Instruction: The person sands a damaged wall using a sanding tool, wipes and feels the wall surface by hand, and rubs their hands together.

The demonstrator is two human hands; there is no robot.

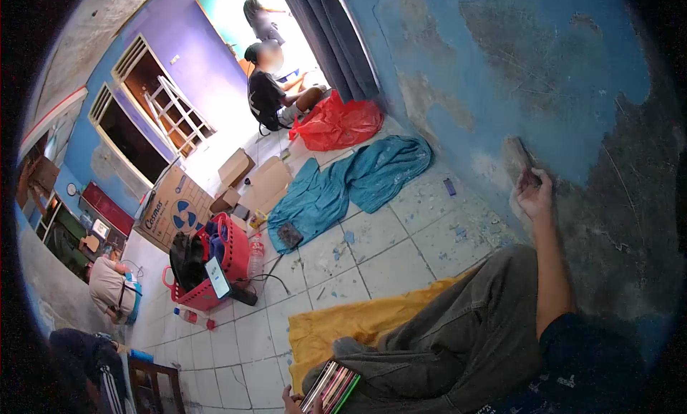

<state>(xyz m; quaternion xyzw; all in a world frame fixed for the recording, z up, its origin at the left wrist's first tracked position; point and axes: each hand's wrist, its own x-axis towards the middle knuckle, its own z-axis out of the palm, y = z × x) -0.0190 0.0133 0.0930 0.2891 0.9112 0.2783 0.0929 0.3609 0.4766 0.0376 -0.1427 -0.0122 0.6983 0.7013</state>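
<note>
My right hand [534, 193] is closed round a flat greyish block [514, 158], pressed against the blue wall [529, 70], whose paint is peeling to bare grey plaster. Low in the view, my left hand [303, 402] has its fingers wrapped at the edge of a stack of thin, colourful slabs [331, 389], which rests by my crossed legs. Beneath my legs lies a yellow cloth [343, 329]. Paint flakes are scattered over the tiles near the wall.
A teal cloth [372, 174], a red plastic bag [340, 124], a red basket [232, 253] with a phone [217, 276], a bottle [255, 256] and a cardboard box [172, 212] lie on the tiles. People sit or stand beyond, near a curtain [333, 42], and at left.
</note>
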